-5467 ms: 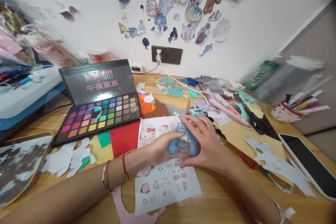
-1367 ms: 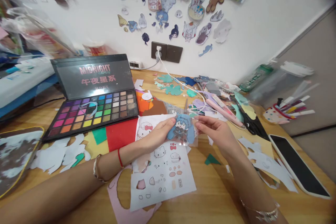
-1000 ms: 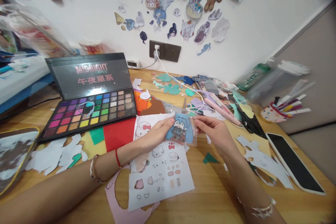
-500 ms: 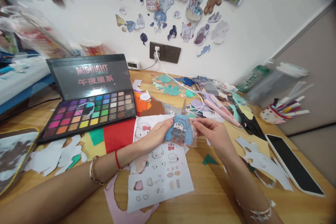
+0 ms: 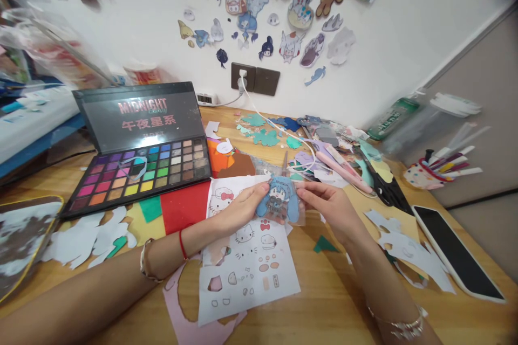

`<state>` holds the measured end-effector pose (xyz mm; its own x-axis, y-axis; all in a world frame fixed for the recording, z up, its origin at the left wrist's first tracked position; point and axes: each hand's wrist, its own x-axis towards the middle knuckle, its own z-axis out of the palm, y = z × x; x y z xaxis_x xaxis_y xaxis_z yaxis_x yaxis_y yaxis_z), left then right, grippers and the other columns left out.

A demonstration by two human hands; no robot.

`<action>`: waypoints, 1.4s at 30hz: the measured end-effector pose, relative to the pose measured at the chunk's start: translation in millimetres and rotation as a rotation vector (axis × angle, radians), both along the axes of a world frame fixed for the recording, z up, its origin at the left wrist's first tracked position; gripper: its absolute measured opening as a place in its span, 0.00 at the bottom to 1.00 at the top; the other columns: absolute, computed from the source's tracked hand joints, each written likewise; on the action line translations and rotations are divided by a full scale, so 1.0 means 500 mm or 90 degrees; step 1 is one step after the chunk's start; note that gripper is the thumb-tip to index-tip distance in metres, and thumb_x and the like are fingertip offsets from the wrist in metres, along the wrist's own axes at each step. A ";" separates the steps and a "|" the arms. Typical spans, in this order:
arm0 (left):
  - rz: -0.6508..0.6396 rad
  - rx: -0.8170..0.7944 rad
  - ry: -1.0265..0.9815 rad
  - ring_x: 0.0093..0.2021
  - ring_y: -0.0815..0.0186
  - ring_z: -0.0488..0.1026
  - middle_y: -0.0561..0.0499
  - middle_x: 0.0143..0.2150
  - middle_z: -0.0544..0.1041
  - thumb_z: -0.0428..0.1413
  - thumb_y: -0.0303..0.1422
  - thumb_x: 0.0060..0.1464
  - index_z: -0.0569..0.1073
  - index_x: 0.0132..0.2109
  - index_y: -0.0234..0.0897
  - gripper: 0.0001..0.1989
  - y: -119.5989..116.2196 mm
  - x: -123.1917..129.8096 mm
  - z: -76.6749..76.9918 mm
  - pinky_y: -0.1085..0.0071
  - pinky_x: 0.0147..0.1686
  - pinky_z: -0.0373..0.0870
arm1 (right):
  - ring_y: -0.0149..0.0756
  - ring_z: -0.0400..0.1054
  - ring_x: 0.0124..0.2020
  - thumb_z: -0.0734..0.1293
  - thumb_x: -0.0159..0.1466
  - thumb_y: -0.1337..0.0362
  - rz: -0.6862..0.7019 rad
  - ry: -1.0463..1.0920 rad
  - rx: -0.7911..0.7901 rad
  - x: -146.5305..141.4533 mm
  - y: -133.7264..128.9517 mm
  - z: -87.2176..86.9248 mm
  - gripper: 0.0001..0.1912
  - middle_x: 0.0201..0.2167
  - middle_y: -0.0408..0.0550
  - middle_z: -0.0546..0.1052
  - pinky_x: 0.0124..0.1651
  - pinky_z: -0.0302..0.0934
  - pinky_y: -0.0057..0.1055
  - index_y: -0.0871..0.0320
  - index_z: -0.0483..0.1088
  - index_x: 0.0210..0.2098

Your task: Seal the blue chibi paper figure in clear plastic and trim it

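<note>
A blue-haired paper figure (image 5: 278, 197) in a clear plastic sleeve is held up between my two hands. My left hand (image 5: 246, 206) grips its left edge, thumb on the front. At the right edge, my right hand (image 5: 324, 202) pinches the clear sleeve between thumb and fingers. Beneath them lies a white sheet (image 5: 259, 285) with printed cat drawings and small shapes, some cut out. A pink paper remnant (image 5: 182, 312) sticks out from under that sheet.
An open eyeshadow palette (image 5: 141, 172) stands at the left. Paper scraps (image 5: 263, 137), a pink tool (image 5: 343, 170) and black scissors (image 5: 380, 186) lie behind. To the right are a pen cup (image 5: 427, 175) and a phone (image 5: 457, 253).
The figure and its clear sleeve are turned slightly and now face the camera more squarely. Both hands keep their hold. The whole view has shifted a little.
</note>
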<state>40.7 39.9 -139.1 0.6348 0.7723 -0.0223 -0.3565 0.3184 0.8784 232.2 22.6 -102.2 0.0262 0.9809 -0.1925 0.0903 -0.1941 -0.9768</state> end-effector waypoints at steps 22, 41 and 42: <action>0.017 0.039 0.095 0.29 0.63 0.77 0.49 0.31 0.78 0.53 0.42 0.56 0.73 0.35 0.35 0.13 0.040 0.001 0.064 0.69 0.28 0.74 | 0.50 0.61 0.54 0.63 0.58 0.64 -0.032 -0.490 0.148 0.171 0.094 0.020 0.21 0.51 0.59 0.69 0.55 0.53 0.47 0.61 0.65 0.51; 0.048 0.097 0.030 0.28 0.65 0.75 0.48 0.29 0.77 0.51 0.46 0.56 0.72 0.42 0.32 0.19 0.102 0.033 0.088 0.69 0.30 0.73 | 0.54 0.66 0.44 0.58 0.57 0.51 -0.142 -0.661 0.215 0.329 0.158 0.015 0.27 0.41 0.62 0.73 0.46 0.60 0.46 0.66 0.67 0.48; 0.044 0.105 0.031 0.27 0.66 0.74 0.49 0.28 0.77 0.51 0.45 0.57 0.72 0.42 0.32 0.19 0.104 0.031 0.089 0.70 0.30 0.72 | 0.53 0.66 0.45 0.57 0.58 0.49 -0.151 -0.638 0.234 0.327 0.156 0.030 0.30 0.43 0.62 0.72 0.46 0.61 0.45 0.66 0.65 0.50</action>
